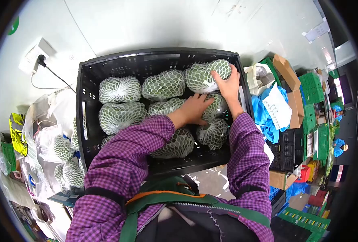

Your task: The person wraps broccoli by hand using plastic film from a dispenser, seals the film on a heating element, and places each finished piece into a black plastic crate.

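A black plastic crate (158,51) in front of me holds several green, melon-like fruits in white foam nets. My right hand (228,84) is closed around the right end of the netted melon (203,76) in the far right corner, thumb on its near side. My left hand (192,109) lies over the middle of the crate with its fingers spread. Its fingertips touch a netted melon (215,105) at the right. Just below sits another netted melon (214,135). My left forearm partly covers the melons at the near left.
More netted melons (73,173) lie left of the crate, beside clear plastic wrap (45,141). A cabled wall socket (35,55) is at the upper left. On the right are a blue bag (263,109), cardboard boxes (295,105) and green crates (311,88). Two people (339,147) are farther right.
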`<move>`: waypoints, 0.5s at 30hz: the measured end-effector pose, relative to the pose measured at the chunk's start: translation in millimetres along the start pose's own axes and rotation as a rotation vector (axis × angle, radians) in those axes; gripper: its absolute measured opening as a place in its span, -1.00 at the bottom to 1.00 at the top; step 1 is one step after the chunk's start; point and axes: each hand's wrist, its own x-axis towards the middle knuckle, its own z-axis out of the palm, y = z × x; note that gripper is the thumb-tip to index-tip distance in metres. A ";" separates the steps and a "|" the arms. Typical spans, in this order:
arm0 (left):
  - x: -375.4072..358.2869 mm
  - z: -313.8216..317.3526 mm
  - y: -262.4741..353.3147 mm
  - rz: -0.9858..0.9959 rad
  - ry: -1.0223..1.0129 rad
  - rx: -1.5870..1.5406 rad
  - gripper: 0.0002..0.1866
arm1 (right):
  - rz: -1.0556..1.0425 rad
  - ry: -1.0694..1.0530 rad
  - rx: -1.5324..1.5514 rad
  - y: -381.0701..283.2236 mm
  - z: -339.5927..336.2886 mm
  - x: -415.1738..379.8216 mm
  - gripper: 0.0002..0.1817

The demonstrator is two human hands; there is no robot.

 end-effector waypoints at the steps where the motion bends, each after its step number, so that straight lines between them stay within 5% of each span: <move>1: -1.7 2.2 2.0 0.020 0.007 0.012 0.05 | 0.096 -0.121 -0.087 8.3 7.0 8.7 -0.06; 4: -3.8 8.4 6.8 0.007 -0.001 -0.001 0.03 | 0.223 -0.366 -0.327 10.3 2.2 26.9 -0.06; 6: -5.2 10.3 11.1 -0.005 -0.011 -0.013 0.00 | 0.226 -0.694 -0.749 -4.4 3.8 37.5 -0.17; 7: -6.8 10.3 10.8 -0.024 -0.018 -0.018 -0.03 | 0.119 -0.679 -0.784 -9.1 8.2 36.1 -0.40; 11: -22.7 0.4 -3.0 0.048 0.097 0.005 -0.12 | -0.135 -0.401 -0.737 -17.7 36.6 19.4 -0.77; 13: -43.4 -44.0 -13.5 -0.060 0.383 0.248 -0.24 | -0.229 -0.399 -0.759 -10.9 41.0 5.8 -0.76; 15: -62.3 -48.9 -51.1 -0.108 0.350 0.269 -0.27 | -0.277 -0.397 -0.766 -6.8 43.9 1.8 -0.69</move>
